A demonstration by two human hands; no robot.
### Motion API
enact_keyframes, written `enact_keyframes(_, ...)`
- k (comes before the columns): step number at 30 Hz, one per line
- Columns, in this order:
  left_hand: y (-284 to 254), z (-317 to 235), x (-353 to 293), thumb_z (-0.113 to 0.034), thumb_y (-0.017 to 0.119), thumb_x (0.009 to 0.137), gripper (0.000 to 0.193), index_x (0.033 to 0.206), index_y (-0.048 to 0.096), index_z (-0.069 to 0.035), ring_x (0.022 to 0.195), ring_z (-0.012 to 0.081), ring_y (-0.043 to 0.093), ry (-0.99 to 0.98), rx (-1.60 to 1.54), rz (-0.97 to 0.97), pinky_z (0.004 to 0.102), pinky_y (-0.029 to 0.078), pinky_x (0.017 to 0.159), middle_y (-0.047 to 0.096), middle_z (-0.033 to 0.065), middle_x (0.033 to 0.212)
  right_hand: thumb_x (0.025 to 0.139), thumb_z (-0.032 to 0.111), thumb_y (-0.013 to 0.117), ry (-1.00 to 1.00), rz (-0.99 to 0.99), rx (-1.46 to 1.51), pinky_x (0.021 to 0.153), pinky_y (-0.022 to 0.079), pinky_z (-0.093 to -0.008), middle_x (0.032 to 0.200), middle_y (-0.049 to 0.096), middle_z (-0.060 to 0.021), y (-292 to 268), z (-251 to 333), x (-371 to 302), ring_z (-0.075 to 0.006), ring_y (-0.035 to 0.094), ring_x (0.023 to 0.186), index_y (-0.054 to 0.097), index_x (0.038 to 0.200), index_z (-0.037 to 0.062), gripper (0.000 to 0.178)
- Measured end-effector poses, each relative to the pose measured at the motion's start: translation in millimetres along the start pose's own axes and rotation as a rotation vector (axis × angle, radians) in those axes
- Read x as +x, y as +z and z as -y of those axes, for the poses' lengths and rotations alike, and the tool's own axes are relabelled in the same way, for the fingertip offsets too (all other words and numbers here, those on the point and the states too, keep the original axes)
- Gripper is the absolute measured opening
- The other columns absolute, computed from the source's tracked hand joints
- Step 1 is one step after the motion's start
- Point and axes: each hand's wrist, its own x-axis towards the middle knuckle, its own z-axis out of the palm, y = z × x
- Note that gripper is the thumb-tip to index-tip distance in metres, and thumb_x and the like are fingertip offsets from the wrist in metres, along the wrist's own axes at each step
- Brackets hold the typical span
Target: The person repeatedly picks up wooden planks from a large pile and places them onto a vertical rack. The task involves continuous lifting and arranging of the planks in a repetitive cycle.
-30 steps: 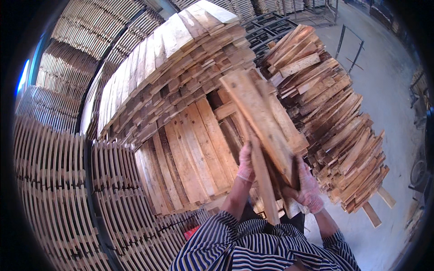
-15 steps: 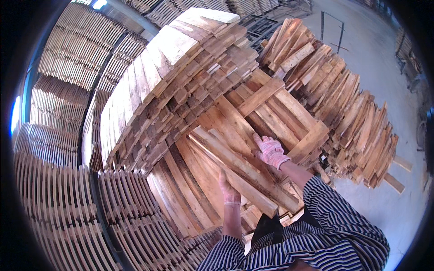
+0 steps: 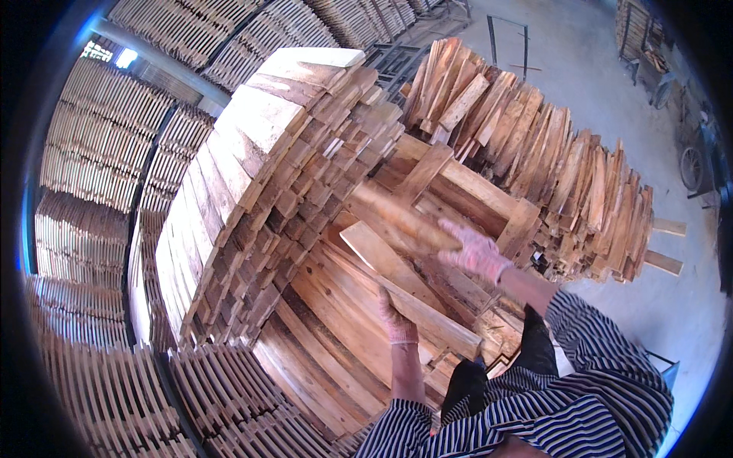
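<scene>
**Plank yard, seen from above the hands**

Tall stack of cut wooden boards (image 3: 259, 198) stands left of centre. Loose heap of leaning wooden offcuts (image 3: 550, 168) lies right of it, beyond a wooden frame of crossed beams (image 3: 466, 191). Flat wooden planks (image 3: 336, 320) lie below the stack, in front of the person. Left hand (image 3: 397, 320) rests on a long plank (image 3: 412, 294) lying across them; right hand (image 3: 477, 252) sits right of it, on a shorter board (image 3: 397, 221). Slatted racks of boards (image 3: 92, 168) fill the far left. Bare concrete floor (image 3: 672, 305) lies right.

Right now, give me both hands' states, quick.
Left hand: gloved, closed on a long plank.
Right hand: gloved, gripping another plank.
</scene>
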Motion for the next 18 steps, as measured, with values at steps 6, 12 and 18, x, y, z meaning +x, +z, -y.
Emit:
enact_keyframes(6, -16, 0, 7, -0.049, 0.066, 0.094, 0.057, 0.134, 0.059, -0.01, 0.113, 0.0252, 0.063, 0.026, 0.055, -0.096, 0.0414, 0.051, 0.102, 0.067, 0.0066, 0.124, 0.095, 0.043, 0.06, 0.164, 0.036, -0.06, 0.114, 0.039, -0.0458, 0.155, 0.038, -0.0279, 36, -23, 80, -0.0432, 0.042, 0.14, 0.027, 0.159, 0.0231, 0.074)
enact_keyframes(12, 4, 1, 13, -0.047, 0.066, 0.095, 0.051, 0.13, 0.062, -0.011, 0.104, 0.0209, 0.066, 0.051, 0.01, -0.055, 0.0372, 0.054, 0.095, 0.069, 0.0038, 0.118, 0.093, 0.038, 0.061, -0.005, 0.185, -0.302, 0.105, 0.045, -0.0508, 0.142, 0.052, -0.0255, 28, -15, 80, -0.0432, 0.053, 0.128, 0.023, 0.158, 0.0122, 0.08)
enact_keyframes(18, 54, 7, 21, -0.05, 0.067, 0.093, 0.058, 0.134, 0.057, -0.011, 0.106, 0.0211, 0.064, 0.047, 0.089, -0.045, 0.0386, 0.054, 0.094, 0.065, 0.0041, 0.12, 0.083, 0.02, 0.059, 0.002, 0.101, -0.491, 0.099, 0.047, -0.0499, 0.131, 0.054, -0.0214, 18, -6, 69, -0.0387, 0.054, 0.121, 0.035, 0.154, 0.0115, 0.075)
